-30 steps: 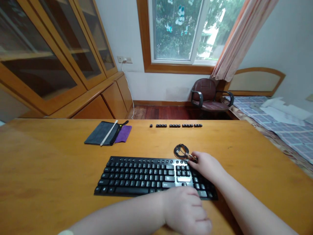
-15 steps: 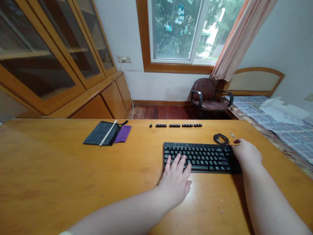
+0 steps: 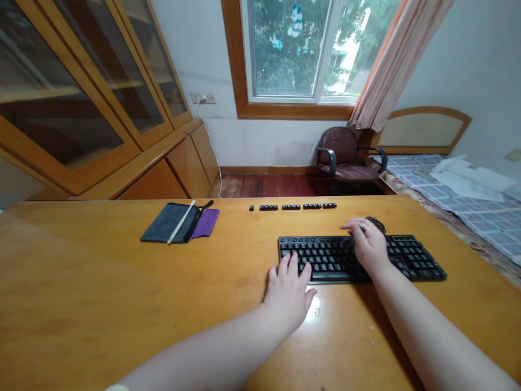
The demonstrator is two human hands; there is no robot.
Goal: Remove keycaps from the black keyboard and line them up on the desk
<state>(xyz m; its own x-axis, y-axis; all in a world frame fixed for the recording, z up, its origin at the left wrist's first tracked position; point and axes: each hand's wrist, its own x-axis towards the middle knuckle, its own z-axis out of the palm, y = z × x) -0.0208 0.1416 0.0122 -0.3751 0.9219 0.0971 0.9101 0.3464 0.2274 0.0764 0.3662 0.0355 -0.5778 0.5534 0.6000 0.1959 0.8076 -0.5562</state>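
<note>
A black keyboard (image 3: 325, 266) lies across the right half of the wooden desk. My left hand (image 3: 288, 290) rests on its left end, fingers spread over the keys and nothing held. Above the keyboard's middle, my right hand (image 3: 369, 247) has thumb and fingers drawn together, index finger pointing left. Whatever is in that pinch is hidden. Behind this hand, a coiled black cable (image 3: 376, 224) is partly covered. Small black keycaps (image 3: 291, 207) stand in a row of short groups near the far desk edge.
On the left of the desk (image 3: 101, 293) lie a dark grey pouch (image 3: 163, 222), a pale thin stick (image 3: 181, 221) across it and a purple cloth (image 3: 206, 222). Beyond the desk are a maroon armchair (image 3: 342, 152), a bed (image 3: 443, 184) and a glass-fronted cabinet (image 3: 134, 141).
My right hand has moved left from the keyboard's right part to above its middle, uncovering the number pad. A small white-and-red tip beside its fingers no longer shows. My left hand stays on the keys.
</note>
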